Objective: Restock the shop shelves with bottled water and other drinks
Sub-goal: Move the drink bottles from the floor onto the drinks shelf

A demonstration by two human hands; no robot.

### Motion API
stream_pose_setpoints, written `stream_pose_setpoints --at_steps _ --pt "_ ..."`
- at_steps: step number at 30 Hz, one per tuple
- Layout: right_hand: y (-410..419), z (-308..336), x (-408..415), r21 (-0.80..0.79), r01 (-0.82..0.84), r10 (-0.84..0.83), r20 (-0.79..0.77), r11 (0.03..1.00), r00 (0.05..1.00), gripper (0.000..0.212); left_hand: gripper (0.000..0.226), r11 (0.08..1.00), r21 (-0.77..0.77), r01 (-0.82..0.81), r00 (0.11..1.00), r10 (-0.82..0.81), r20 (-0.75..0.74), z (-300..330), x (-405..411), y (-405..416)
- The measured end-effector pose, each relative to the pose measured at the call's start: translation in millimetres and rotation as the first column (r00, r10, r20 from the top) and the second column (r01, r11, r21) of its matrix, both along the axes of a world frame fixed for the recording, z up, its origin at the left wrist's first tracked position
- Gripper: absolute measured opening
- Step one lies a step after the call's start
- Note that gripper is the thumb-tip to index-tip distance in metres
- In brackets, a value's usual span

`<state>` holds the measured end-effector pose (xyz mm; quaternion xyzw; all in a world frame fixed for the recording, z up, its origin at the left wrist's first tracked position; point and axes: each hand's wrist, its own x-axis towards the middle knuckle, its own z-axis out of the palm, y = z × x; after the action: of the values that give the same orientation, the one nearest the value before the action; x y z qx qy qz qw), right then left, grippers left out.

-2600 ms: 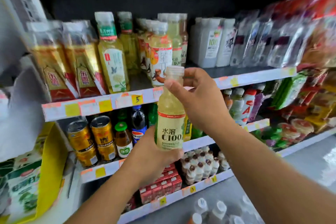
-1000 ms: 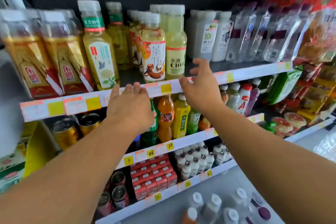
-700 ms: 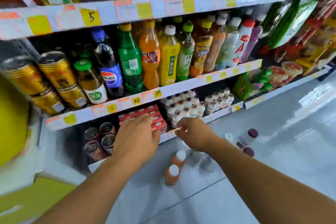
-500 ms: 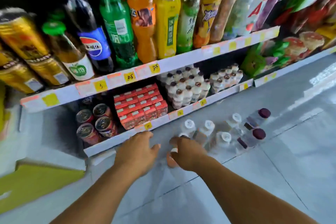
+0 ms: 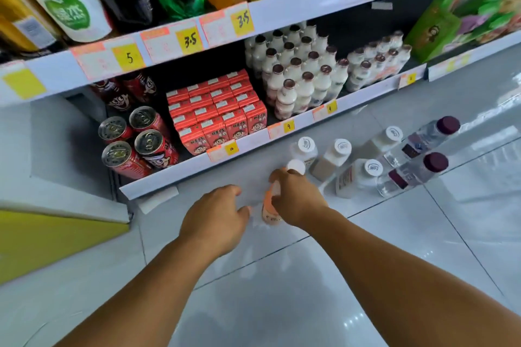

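Note:
On the grey tiled floor in front of the bottom shelf (image 5: 197, 166) stands an orange bottle (image 5: 269, 205) with a white cap. My right hand (image 5: 296, 197) curls around its upper part. My left hand (image 5: 217, 214) hovers just left of the bottle, fingers loosely bent, holding nothing. To the right on the floor stand several white-capped milky bottles (image 5: 332, 160) and two clear water bottles (image 5: 417, 172) with dark purple caps.
The bottom shelf holds red cans (image 5: 135, 146), red cartons (image 5: 220, 113) and packs of small white bottles (image 5: 298, 73). The shelf above (image 5: 310, 5) carries tall soda and juice bottles. A yellow and white box (image 5: 56, 228) lies at left.
A yellow C100 bottle went onto the upper shelf and both hands left it. The view dropped to the floor, and my right hand closed on the orange bottle.

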<state>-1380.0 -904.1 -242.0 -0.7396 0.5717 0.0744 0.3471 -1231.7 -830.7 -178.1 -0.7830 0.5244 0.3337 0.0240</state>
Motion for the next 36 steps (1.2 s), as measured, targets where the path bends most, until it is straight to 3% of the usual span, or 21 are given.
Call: stream_pose_setpoints --at_steps 6,14,18,23,27,33,36 --pt "-24.2 103.9 -4.8 -0.056 0.108 -0.084 0.321 0.993 0.943 0.038 0.069 1.0 -0.017 -0.02 0.997 0.019 -0.071 30.9 1.2 -9.2" --pt "-55.5 275.2 4.1 -0.239 0.359 -0.097 0.699 0.902 0.709 0.032 0.064 0.95 -0.281 -0.138 0.932 0.029 -0.361 149.8 3.3 -29.5" --pt "-61.5 351.1 3.7 -0.282 0.447 -0.068 0.781 0.849 0.621 0.033 0.053 0.902 -0.382 -0.203 0.873 -0.01 -0.487 214.2 -5.4 -40.2" --pt "-61.8 412.1 -3.9 -0.283 0.544 -0.061 0.847 0.79 0.529 0.048 0.059 0.877 -0.432 -0.211 0.869 -0.033 -0.493 278.9 -13.9 -44.4" --pt "-56.5 435.4 -7.9 -0.311 0.539 -0.044 0.836 0.783 0.547 0.067 0.063 0.855 -0.471 -0.218 0.874 -0.043 -0.483 318.2 -14.8 -53.5" --pt "-42.9 442.0 -3.6 -0.288 0.466 -0.026 0.829 0.837 0.559 0.036 0.049 0.778 -0.593 -0.209 0.933 -0.023 -0.358 353.7 -22.4 -66.2" --pt "-44.7 449.4 0.7 -0.284 0.459 -0.013 0.84 0.842 0.543 0.052 0.05 0.711 -0.679 -0.183 0.962 -0.014 -0.273 367.7 -24.7 -77.6"
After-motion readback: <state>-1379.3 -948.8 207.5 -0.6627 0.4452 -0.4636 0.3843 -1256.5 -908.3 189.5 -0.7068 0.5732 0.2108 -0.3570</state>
